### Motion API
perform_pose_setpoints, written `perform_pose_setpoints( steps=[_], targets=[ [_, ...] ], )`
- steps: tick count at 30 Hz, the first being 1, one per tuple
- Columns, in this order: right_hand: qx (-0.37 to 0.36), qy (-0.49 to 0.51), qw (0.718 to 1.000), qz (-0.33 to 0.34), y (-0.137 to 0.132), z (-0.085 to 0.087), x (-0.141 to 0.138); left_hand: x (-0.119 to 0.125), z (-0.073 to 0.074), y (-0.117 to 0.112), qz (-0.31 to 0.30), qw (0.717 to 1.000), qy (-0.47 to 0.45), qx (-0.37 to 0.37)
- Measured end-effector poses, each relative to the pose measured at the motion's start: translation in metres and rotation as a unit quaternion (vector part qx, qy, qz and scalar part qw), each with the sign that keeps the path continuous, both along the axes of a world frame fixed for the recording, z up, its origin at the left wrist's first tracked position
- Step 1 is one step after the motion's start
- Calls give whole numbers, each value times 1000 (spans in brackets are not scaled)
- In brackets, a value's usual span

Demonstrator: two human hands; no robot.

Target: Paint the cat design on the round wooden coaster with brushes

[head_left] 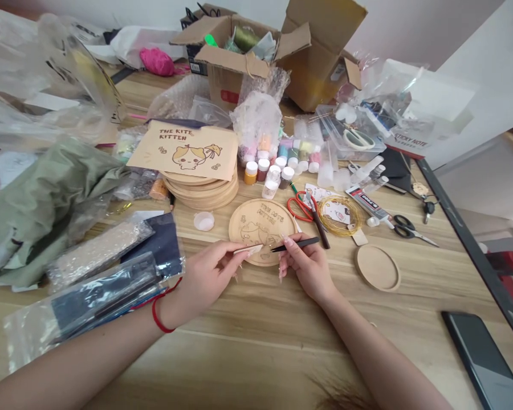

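Between thumb and fingers, my left hand (211,269) pinches a small flat pale piece (248,249). My right hand (310,267) is closed on black tweezers (304,244), whose tips point left toward that piece. Both hands hover at the near side of a round wooden plate (239,219) bearing a kitten outline and lettering. The hands and held items partly cover the plate's lower part. A small white cap-like dish (204,221) sits left of the plate. Orange-handled pliers (300,206) and a coil of gold wire (340,215) lie to its right.
Behind the plate stand a stack of wooden discs (200,193) under a kitten drawing (183,149) and several paint bottles (263,169). A shallow wooden tray (377,267), black scissors (412,230), a glue tube (370,205) and a phone (481,359) lie right. Plastic packets (98,302) lie left.
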State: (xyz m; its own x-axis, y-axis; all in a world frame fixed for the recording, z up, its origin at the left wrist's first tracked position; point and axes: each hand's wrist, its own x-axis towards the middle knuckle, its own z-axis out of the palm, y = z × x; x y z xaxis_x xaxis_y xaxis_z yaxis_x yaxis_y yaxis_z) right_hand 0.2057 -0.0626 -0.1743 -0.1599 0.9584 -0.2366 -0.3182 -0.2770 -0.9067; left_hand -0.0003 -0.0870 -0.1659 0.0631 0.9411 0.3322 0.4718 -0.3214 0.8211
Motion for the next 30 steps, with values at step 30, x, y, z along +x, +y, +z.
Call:
perform_pose_setpoints(
  steps=[30],
  targets=[
    [79,-37,996,-3,-13,19,-18,-15,86,-12,-66,981,108,145]
  ],
)
